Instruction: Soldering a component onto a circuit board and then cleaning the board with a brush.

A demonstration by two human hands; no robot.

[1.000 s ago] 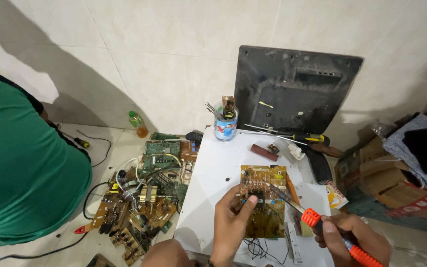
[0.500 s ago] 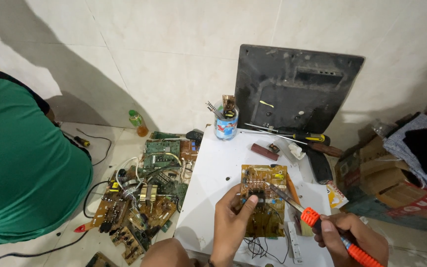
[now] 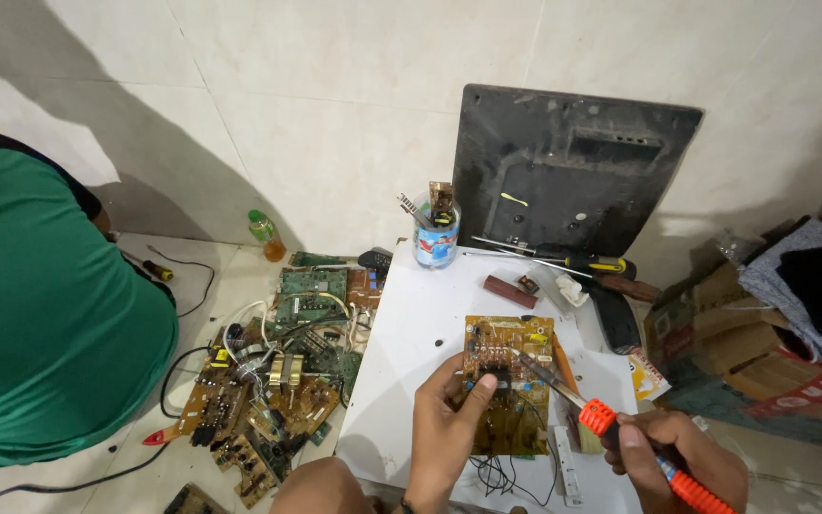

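Brown circuit board [image 3: 508, 381] sits on the near part of the white tabletop [image 3: 420, 333], soldering looks mid-way, no telling how many joints remain. Left hand [image 3: 449, 428] pinches its near edge; right hand [image 3: 682, 457] is wrapped around an orange soldering iron [image 3: 601, 419], tip on the board. Scrap boards [image 3: 278, 381] litter the floor to the left.

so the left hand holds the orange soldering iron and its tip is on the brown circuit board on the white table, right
Not quite: the head view shows the right hand holding the orange soldering iron; the left hand steadies the brown circuit board. The rest is right, on the white table.
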